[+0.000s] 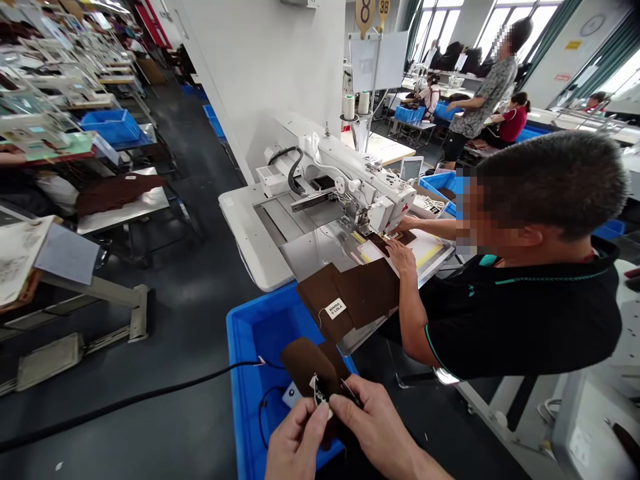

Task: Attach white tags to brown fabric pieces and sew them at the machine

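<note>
Pinching the lower end of a small black-and-white label, the left hand has its thumb and forefinger nearly closed, and the right hand meets it from the other side, its thumb tip just beside the label's right edge. The label's long axis slants from those fingertips up and away, leaning a little toward the left hand's side; its far end is free. The two hands look about equally near, with the left under its lower end. A brown piece spreads beyond the fingertips, above the blue bin, and seems joined to the label, though the join is hidden. The right hand seems closed around a slim dark tool, which sticks out past the forefinger; its kind and where its tip points are hard to make out. The label's lettering is too small to read, the lower folds vanish behind the knuckles, and the left palm is cut off by the lower edge of the view. Farther ahead of both hands, brown panels lie at a sewing machine.
</note>
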A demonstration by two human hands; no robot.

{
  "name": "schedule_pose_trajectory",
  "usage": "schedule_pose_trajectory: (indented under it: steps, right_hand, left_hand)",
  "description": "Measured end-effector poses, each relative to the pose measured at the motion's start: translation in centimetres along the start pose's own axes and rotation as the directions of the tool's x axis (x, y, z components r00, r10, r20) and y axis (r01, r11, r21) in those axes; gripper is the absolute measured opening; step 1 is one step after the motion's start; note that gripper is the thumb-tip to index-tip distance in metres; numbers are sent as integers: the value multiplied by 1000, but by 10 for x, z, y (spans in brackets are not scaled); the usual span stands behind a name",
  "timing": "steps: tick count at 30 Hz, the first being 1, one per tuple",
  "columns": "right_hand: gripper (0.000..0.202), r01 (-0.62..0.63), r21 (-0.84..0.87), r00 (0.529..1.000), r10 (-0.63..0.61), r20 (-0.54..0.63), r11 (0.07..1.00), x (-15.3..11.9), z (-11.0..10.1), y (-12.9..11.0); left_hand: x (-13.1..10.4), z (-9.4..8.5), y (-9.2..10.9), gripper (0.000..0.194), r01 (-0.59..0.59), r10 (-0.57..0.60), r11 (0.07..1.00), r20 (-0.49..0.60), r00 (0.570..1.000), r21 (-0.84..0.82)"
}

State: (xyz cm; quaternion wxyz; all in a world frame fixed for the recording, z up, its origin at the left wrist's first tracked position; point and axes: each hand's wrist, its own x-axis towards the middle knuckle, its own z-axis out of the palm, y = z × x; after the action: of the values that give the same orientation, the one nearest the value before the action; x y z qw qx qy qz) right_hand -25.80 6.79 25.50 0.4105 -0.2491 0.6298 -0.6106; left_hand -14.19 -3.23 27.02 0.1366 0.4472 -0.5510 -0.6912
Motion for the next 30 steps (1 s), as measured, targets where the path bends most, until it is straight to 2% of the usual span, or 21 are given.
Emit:
schedule_pose_trajectory:
  steps: [8,16,21,24,30]
  right_hand:
    - [30,17,-107,1000,-15,20,994,-1,-1,-12]
    - [27,-7,-113,1000,9,13,994,0,-1,-5]
    - [27,6,-142,1000,-5,8,990,1,-2,-3]
    - [29,11,-168,1000,-9,14,986,-1,-3,-3]
    - [35,7,-202,999,1,39,979,-6,-4,0]
  left_hand:
    - [8,-9,-5,51,8,-14,997,84,996,74]
    - [11,-12,-12,48,-5,-8,990,93,996,137]
    - [13,-12,-9,50,3,-19,988,101,995,156]
    - [15,-12,-10,51,9,-35,985,145,989,174]
    - [18,-19,-17,43,14,-36,994,202,979,109]
